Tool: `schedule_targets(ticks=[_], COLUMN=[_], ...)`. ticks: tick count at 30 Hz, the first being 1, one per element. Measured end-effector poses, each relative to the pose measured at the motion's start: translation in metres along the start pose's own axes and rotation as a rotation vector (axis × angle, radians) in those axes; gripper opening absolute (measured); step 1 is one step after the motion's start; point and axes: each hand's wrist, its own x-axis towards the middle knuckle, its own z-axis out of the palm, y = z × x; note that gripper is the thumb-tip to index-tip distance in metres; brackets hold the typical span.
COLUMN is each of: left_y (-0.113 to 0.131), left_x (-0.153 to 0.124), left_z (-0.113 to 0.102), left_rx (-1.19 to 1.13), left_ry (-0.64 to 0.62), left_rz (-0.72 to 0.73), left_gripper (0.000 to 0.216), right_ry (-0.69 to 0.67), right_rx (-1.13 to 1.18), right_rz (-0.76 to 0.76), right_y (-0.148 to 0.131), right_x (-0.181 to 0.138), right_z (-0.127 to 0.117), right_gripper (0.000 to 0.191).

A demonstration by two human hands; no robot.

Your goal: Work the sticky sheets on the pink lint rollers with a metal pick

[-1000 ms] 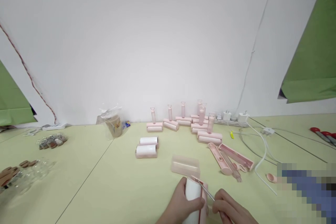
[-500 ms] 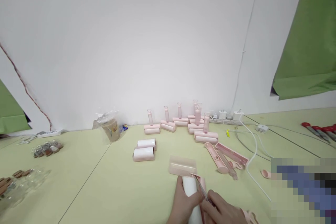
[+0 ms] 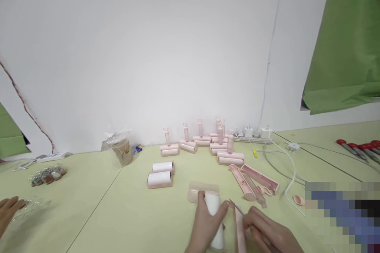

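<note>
Near edge of a pale green table (image 3: pixel 118 213): the left hand (image 3: pixel 204 225), fingers wrapped closed round a white paper roll (image 3: pixel 214 217) that points away from the person. Just to its right, the right hand (image 3: pixel 267 233), fingers pinched shut on a thin metal rod (image 3: pixel 237 208), with a pink handle part (image 3: pixel 240 233) lying between the two hands; whether the rod joins that part cannot be told. Directly beyond the roll, touching or just clear of its far end: a translucent pink cover (image 3: pixel 203 189). Left of that, two spare white rolls (image 3: pixel 160 174) side by side. Right of the cover: opened pink shells (image 3: pixel 252 178) with a clear tube among them, and a small pink cap (image 3: pixel 298 199) near a white cable (image 3: pixel 292 170). Along the wall (image 3: pixel 148 47): a row of assembled pink lint rollers (image 3: pixel 208 144) standing handle-up, then a power strip with plugs (image 3: pixel 255 132). Far left: a bagged cup (image 3: pixel 121 150), packets of small brown items (image 3: pixel 47 174), and another person's hand (image 3: pixel 8 211) at the frame edge. Far right: red-handled tools (image 3: pixel 356 148); green sheet (image 3: pixel 344 47) hanging above.
</note>
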Motion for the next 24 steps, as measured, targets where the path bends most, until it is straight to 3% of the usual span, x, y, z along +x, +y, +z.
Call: schedule_targets(ticks=[3, 6, 13, 24], left_y=[0.002, 0.004, 0.008, 0.012], left_x=[0.002, 0.003, 0.003, 0.005], left_z=[-0.014, -0.022, -0.03, -0.032], left_rx=[-0.021, -0.04, -0.052, -0.029], left_ry=[-0.014, -0.017, 0.008, 0.013], left_rz=[-0.059, -0.049, -0.035, -0.111], left_gripper=[0.033, 0.033, 0.031, 0.031], right_ry=[-0.051, -0.099, -0.185, -0.158], right_rx=[0.262, 0.368, 0.34, 0.285], right_rz=[0.068, 0.038, -0.019, -0.017], right_y=[-0.008, -0.015, -0.01, -0.01], right_x=[0.016, 0.032, 0.04, 0.046], right_z=[-0.013, -0.015, -0.004, -0.003], right_gripper=[0.024, 0.024, 0.021, 0.021])
